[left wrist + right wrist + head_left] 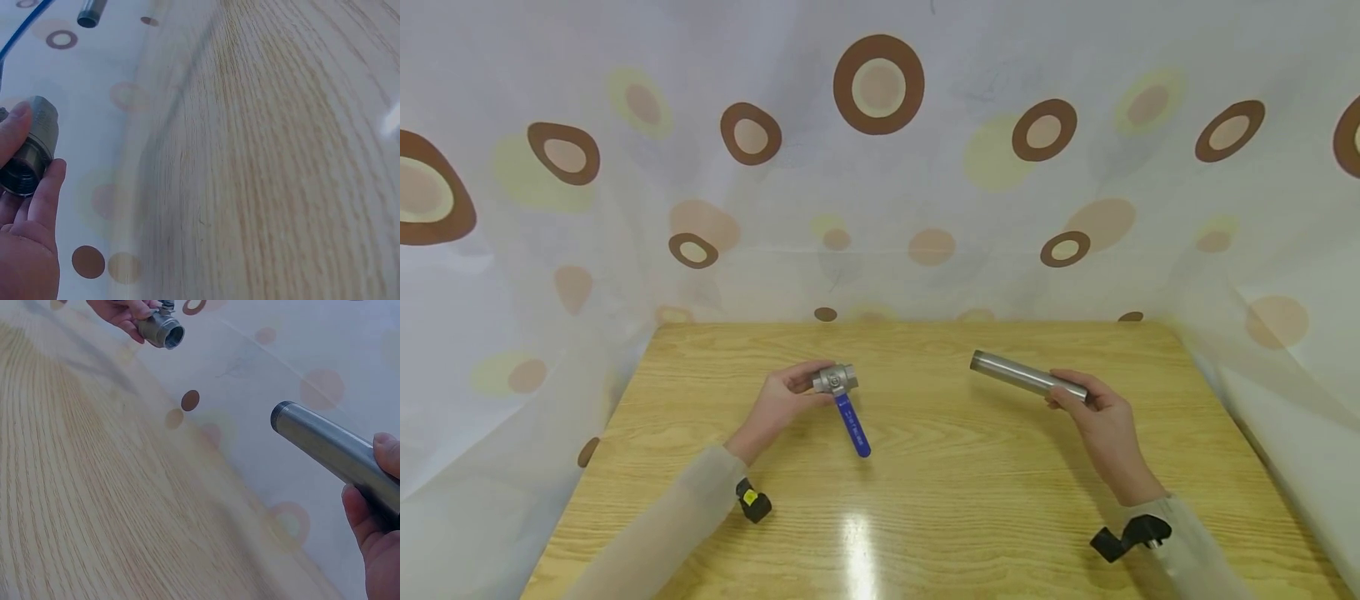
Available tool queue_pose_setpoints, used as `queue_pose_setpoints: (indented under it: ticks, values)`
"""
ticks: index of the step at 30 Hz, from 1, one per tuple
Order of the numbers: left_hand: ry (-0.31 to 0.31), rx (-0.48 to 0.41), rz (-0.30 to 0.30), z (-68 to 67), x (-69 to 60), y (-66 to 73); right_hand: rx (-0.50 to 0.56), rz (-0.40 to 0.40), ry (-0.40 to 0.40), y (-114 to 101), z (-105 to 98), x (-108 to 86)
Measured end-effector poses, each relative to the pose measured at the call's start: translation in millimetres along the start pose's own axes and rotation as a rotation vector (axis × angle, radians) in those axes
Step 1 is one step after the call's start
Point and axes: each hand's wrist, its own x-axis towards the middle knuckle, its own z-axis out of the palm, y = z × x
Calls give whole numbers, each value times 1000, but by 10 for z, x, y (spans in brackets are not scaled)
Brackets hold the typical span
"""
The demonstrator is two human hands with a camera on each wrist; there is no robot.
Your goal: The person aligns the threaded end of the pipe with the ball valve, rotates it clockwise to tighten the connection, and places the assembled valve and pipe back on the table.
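My left hand grips a silver ball valve by one end of its body, thumb and fingers on either side. The valve's blue lever handle slants down to the right. A threaded opening in the valve body shows in the left wrist view. My right hand holds a steel pipe near its right end, thumb on one side and fingers on the other. Threads ring the pipe's free end, which points left toward the valve. Valve and pipe are apart, both held above the table.
Beneath both hands lies a wooden table with a bright glare spot near its front. A white sheet with brown, yellow and pink rounded shapes hangs behind it and along both sides. Black wrist cameras sit on both sleeves.
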Motion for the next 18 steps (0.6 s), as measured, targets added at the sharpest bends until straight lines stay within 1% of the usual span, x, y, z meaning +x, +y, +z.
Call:
queue_pose_setpoints:
  ticks: [10,14,18]
  values:
    - [-22,46,8,67,37,12,-44,11,-29,-29,74,-10]
    - [-22,64,6,85,43,29,-37,0,-47,-42,106,-13]
    - [-21,67,4,109,44,59,-26,11,-59,-54,128,-13]
